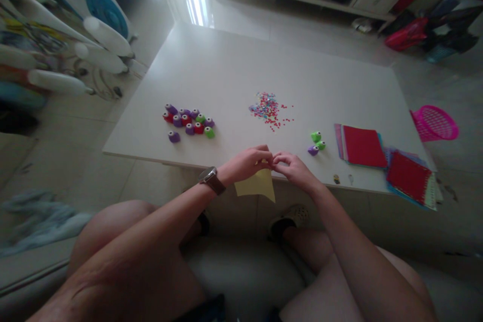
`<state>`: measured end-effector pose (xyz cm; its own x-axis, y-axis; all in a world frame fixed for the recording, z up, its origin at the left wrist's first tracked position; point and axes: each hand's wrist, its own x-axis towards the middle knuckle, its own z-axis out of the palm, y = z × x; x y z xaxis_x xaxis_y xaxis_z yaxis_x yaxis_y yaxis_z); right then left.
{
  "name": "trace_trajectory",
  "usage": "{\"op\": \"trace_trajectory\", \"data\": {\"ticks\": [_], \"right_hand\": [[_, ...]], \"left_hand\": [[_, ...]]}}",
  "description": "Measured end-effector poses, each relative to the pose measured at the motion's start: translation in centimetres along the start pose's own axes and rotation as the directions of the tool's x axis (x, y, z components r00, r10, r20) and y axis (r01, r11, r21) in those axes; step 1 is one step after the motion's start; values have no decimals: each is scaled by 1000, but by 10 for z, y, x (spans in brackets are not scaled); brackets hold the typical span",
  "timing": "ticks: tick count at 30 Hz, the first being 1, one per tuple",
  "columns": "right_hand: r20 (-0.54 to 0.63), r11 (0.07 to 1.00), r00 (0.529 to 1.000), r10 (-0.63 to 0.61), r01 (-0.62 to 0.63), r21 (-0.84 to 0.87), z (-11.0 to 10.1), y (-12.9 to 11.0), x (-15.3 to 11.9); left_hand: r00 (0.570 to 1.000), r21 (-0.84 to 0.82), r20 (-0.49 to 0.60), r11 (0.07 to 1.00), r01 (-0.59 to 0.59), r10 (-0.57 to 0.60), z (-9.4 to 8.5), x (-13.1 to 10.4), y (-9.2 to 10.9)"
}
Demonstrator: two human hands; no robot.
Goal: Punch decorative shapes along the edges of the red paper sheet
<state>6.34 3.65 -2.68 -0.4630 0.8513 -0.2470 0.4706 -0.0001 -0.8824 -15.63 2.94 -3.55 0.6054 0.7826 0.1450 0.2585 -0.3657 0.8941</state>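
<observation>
Yellow paper sheet (257, 184) pinched between both our hands at the near table (226, 70) edge. Left hand (249, 162) grips its top edge with fingers curled over; right hand (292, 167) meets it fingertip to fingertip, also closed on the top edge. Upper part of the sheet is hidden behind our fingers; we can't tell if anything else is held there. Sheet hangs down below the hands, off the table edge, long axis roughly left-right, lower corner pointing down and to the right.

Beyond the right hand, just to its right: small green and purple punches (317, 143). Further right of that hand: stack of coloured paper, red on top (362, 146), and a second stack (409, 177) overhanging the table edge, partly cut by shadow. Two tiny items (343, 179) right of the right hand, too small to identify. Ahead of both hands: confetti pile (268, 106). Ahead-left of the left hand: cluster of punches (188, 122), purple, red, green. Watch (212, 179) on left wrist. Pink basket (435, 123) on the floor, far right.
</observation>
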Motion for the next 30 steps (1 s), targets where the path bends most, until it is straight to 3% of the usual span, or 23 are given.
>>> {"op": "trace_trajectory", "data": {"ticks": [30], "right_hand": [[73, 983, 984, 160, -166, 82, -3, -14, -3]], "left_hand": [[999, -48, 34, 999, -9, 11, 0, -1, 5]]}}
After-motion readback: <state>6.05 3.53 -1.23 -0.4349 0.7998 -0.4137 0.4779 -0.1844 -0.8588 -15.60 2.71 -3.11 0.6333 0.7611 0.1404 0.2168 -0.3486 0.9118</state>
